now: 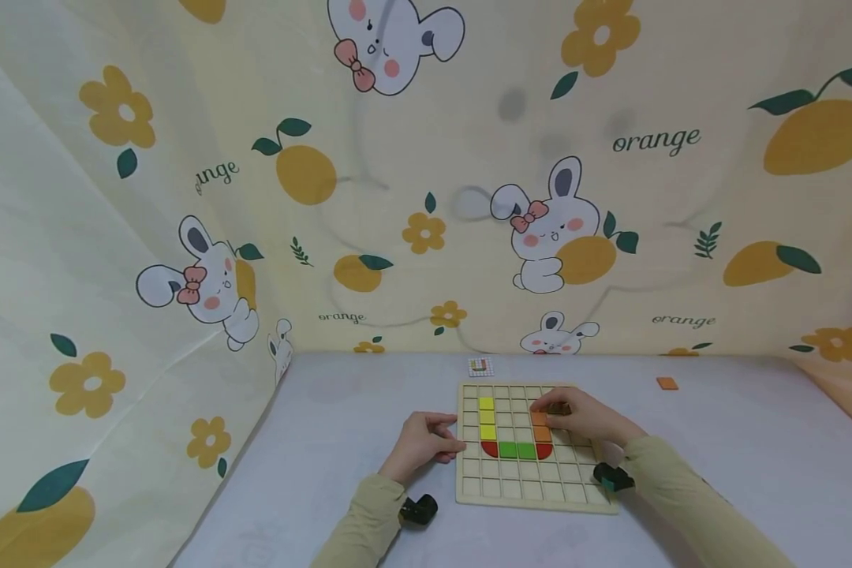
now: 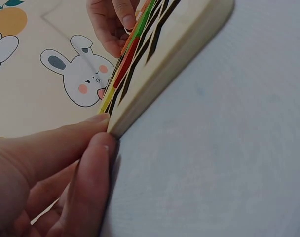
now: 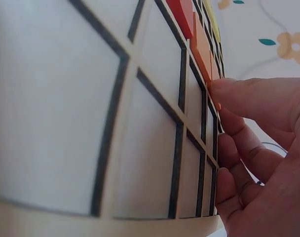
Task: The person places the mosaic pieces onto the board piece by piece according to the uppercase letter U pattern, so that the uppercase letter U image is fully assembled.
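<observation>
A pale wooden grid board (image 1: 532, 491) lies on the table. Against its left edge, my left hand (image 1: 424, 439) rests the tips of the index finger and thumb; in the left wrist view, these fingertips (image 2: 101, 119) touch the board's edge. Over the board's right half, my right hand (image 1: 588, 416) pinches an orange square tile (image 3: 215, 103), partly hidden by thumb and fingers. Just nearer is another orange tile (image 1: 542, 435). Yellow tiles (image 1: 487, 418) form a left column. Two green tiles (image 1: 517, 450) sit between two rounded red tiles (image 1: 491, 450) along the bottom of this U.
A loose orange tile (image 1: 667, 383) lies at the table's far right. Behind the board is a small pattern card (image 1: 480, 367) bearing a coloured U shape. Black wrist cameras (image 1: 419, 510) are at both cuffs. A printed curtain (image 1: 454, 268) hangs behind the table.
</observation>
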Demonstrator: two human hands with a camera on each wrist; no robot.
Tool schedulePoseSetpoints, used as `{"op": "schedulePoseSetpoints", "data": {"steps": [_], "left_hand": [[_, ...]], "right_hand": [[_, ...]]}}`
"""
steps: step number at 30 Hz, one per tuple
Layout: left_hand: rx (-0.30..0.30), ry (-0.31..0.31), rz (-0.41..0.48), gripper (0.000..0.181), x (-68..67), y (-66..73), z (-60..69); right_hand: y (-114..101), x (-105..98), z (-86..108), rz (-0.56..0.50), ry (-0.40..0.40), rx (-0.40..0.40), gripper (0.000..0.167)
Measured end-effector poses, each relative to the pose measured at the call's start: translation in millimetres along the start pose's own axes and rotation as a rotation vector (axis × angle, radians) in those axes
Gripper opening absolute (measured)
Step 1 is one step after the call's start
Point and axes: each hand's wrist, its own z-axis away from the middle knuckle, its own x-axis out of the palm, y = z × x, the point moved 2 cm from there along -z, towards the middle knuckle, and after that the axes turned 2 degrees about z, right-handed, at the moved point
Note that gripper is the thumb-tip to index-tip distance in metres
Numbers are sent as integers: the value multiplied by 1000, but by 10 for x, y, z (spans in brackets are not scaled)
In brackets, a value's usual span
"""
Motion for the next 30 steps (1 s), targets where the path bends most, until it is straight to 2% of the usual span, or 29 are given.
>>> {"op": "schedulePoseSetpoints", "data": {"steps": [6, 12, 17, 22, 30], "left_hand": [[3, -6, 6, 55, -3, -8, -13], [0, -9, 2, 54, -1, -12, -13], [-1, -6, 0, 54, -4, -2, -11], [-7, 1, -3, 55, -1, -5, -14], [-6, 1, -3, 56, 2, -6, -16]], "right_hand": [[-16, -10, 16, 7, 12, 0, 24], [47, -146, 95, 26, 89, 43, 29], [213, -356, 199, 56, 179, 106, 29], [358, -616, 394, 96, 264, 149, 32], [673, -968, 707, 148, 327, 181, 36]]}}
